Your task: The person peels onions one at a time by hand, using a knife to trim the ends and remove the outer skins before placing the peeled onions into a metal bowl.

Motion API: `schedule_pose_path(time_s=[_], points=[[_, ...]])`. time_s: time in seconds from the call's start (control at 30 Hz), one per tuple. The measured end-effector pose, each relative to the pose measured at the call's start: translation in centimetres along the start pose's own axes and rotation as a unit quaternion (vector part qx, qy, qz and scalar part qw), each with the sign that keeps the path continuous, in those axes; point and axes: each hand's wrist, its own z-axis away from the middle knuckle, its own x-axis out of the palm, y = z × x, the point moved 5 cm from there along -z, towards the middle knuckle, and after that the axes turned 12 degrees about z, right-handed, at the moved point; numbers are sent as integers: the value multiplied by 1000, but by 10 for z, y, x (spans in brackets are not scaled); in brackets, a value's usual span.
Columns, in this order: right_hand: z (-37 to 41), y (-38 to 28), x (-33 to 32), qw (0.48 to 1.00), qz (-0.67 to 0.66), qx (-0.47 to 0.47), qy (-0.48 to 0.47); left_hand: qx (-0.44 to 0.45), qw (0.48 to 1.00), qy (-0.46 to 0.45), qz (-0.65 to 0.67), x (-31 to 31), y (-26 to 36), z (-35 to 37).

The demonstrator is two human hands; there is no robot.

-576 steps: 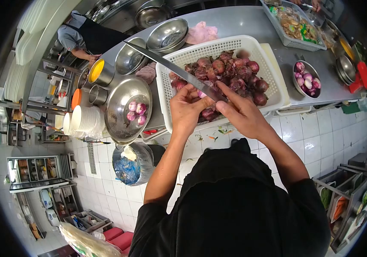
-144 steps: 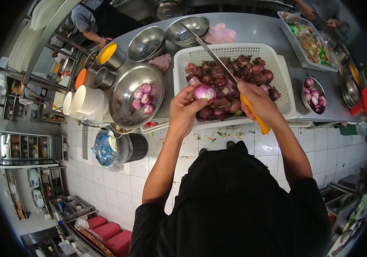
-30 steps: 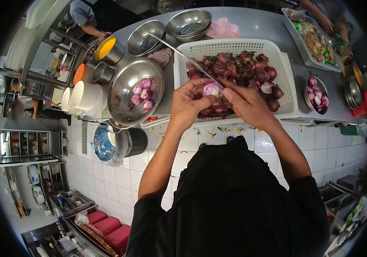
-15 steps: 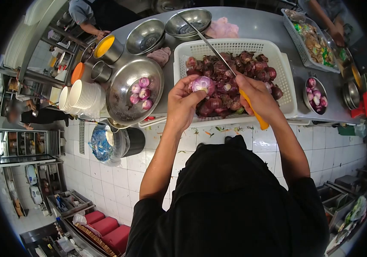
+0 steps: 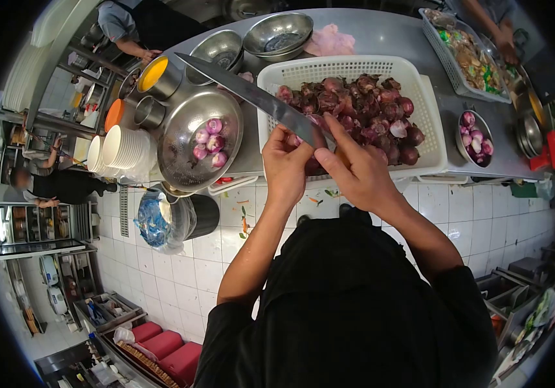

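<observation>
My left hand (image 5: 285, 169) is closed around a red onion (image 5: 295, 140), mostly hidden behind the knife. My right hand (image 5: 360, 173) grips a large knife (image 5: 255, 97), its broad blade slanting up to the left across the onion; the handle is out of sight under the hand. Both hands are over the near side of a white plastic basket (image 5: 434, 132) heaped with unpeeled red onions (image 5: 381, 103). To the left, a tilted steel colander (image 5: 177, 152) has several peeled onions (image 5: 214, 143) in it.
More peeled onions lie in a steel bowl (image 5: 465, 155) at right. Steel bowls (image 5: 277, 39), a pink cloth (image 5: 330, 42), a yellow-filled pot (image 5: 161, 81) and stacked white tubs (image 5: 125, 145) share the counter. A lined bin (image 5: 203, 213) stands below. Other people work at upper left and right.
The knife has swung to point left, its blade now flat-side up and across the onion. My right hand has moved left toward my left hand, its fingers extending along the blade.
</observation>
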Motion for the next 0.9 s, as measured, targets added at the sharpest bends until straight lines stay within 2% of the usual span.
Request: schedule_pose_path(time_s=[0.33, 0.43, 0.53, 0.57, 0.63, 0.77, 0.83, 0.9], points=[[1, -2, 1, 999, 33, -26, -9, 46, 997, 11, -61, 0, 5, 7], [-2, 10, 9, 999, 21, -27, 16, 20, 999, 16, -41, -7, 1, 7], [-7, 19, 9, 997, -69, -15, 21, 33, 996, 16, -82, -7, 6, 7], [-10, 31, 10, 988, -133, 66, -48, 26, 997, -10, -67, -8, 7, 7], [-11, 51, 6, 923, -256, 225, -181, 11, 997, -62, -38, -15, 11, 6], [-22, 57, -5, 928, -241, 247, -142, -45, 990, -101, 83, -23, 11, 4], [-24, 62, -6, 924, -245, 266, -125, -35, 992, -98, 75, -22, 11, 3], [-23, 63, -5, 934, -235, 244, -110, -33, 993, -84, 76, -21, 10, 1]])
